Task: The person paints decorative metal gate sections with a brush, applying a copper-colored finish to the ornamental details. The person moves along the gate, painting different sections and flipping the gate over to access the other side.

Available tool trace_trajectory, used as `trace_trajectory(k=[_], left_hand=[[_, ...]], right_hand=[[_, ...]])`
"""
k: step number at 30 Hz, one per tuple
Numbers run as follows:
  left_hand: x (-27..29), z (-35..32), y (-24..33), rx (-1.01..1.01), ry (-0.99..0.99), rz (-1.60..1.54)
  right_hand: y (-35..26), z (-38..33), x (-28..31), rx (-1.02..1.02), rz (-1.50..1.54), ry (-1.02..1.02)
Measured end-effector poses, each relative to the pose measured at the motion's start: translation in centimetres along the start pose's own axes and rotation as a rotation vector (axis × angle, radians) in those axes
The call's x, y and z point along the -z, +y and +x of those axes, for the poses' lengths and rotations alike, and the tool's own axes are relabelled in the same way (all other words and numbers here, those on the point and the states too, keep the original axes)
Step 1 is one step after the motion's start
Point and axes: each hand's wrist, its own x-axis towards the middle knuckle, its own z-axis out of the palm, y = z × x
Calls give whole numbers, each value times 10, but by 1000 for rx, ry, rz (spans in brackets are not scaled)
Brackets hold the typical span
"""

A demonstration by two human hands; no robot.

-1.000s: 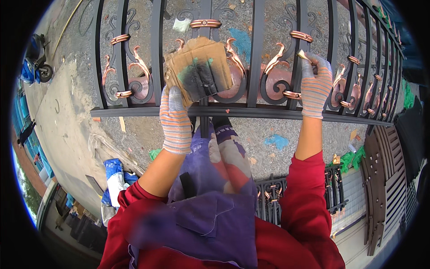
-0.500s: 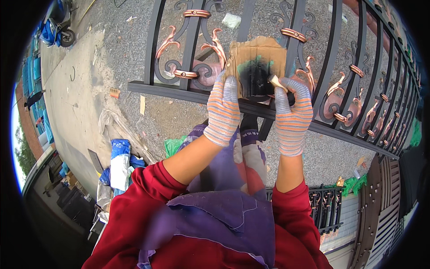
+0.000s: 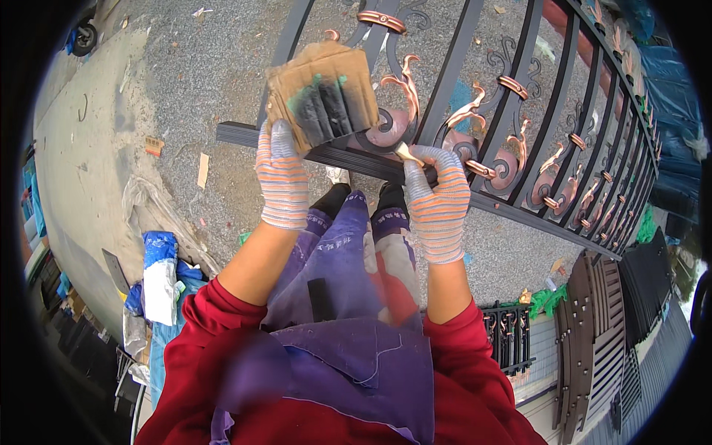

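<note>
My left hand (image 3: 282, 176), in a striped grey and orange knit glove, grips the lower left edge of a torn cardboard piece (image 3: 363, 70). Black and some green paint stain the cardboard's face. In a pinch of gloved fingertips, my right hand (image 3: 439, 200) has a small pale-tipped brush (image 3: 406, 153); most of it is hidden by the fingers. The brush tip is close to the bottom rail of a black metal railing (image 3: 348, 161), at the foot of a bar. Copper-coloured leaves (image 3: 466, 111) and bands (image 3: 513, 87) decorate the railing's scrolls.
The railing stretches away to the right over gravelly ground (image 3: 215, 81). Below left lie blue and white bags (image 3: 159, 271) and a crumpled plastic sheet (image 3: 152, 208). Another small railing (image 3: 508, 337) and brown slatted panels (image 3: 582, 348) are at lower right. A wheeled vehicle (image 3: 83, 38) stands far left.
The cardboard and my left hand have moved left, away from my right hand. The brush has left the cardboard's side and come down toward the railing. The view has shifted along the railing.
</note>
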Motion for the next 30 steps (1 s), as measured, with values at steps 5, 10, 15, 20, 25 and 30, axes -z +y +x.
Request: trace_trajectory(k=[5, 10, 15, 20, 25, 30], left_hand=[[50, 42, -1, -65, 83, -236], [61, 57, -17, -34, 91, -293], [48, 57, -26, -144, 118, -212], [40, 55, -33, -190, 140, -259], [39, 58, -37, -193, 155, -258], [34, 56, -35, -201, 197, -267]], right_hand=[[59, 23, 34, -70, 89, 244], [93, 67, 46, -19, -102, 256], [118, 101, 40, 134, -272, 178], [121, 107, 43, 81, -428, 128], [113, 109, 44, 184, -362, 73], [125, 115, 54, 169, -485, 110]])
